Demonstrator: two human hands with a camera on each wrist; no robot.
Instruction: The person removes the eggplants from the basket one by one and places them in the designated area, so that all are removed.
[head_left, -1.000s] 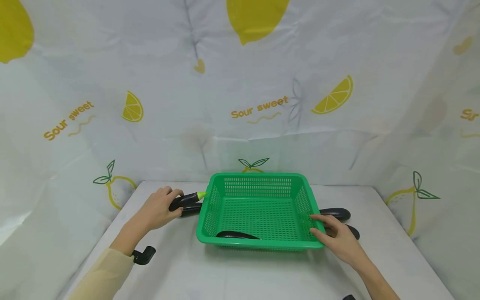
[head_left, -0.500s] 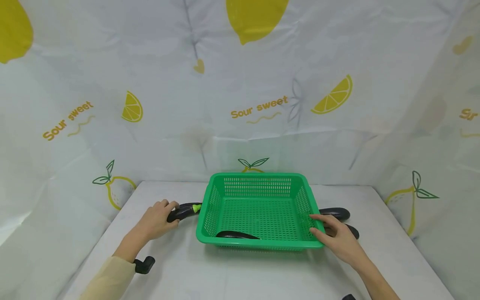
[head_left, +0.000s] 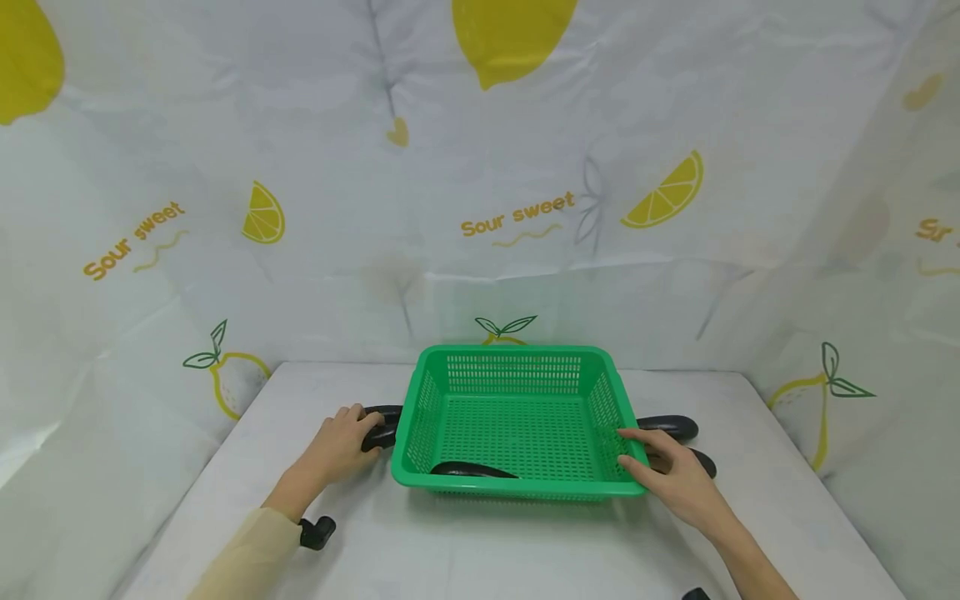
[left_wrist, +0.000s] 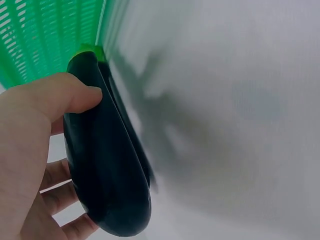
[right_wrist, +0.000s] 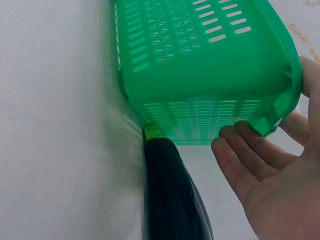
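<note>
My left hand (head_left: 341, 446) grips a dark eggplant (left_wrist: 107, 160), thumb on top and fingers around its far side. The green stem end meets the left wall of a green plastic basket (head_left: 517, 487). Right behind it lies another eggplant (head_left: 384, 411), partly hidden by the hand. At the basket's right side my right hand (head_left: 678, 483) pinches the rim, thumb on one side and fingers along the outer wall. Inside the basket, near its front wall, one eggplant (head_left: 472, 470) lies on its side.
To the basket's right, an eggplant (head_left: 671, 427) lies on the white table (head_left: 450, 550), and a second eggplant (head_left: 705, 463) shows behind my right hand. A white lemon-print sheet (head_left: 337, 275) hangs behind and at the sides.
My left hand has lowered the eggplant and moved it right and nearer, up to the basket, in front of the other one there. My right hand and the basket have stayed put.
</note>
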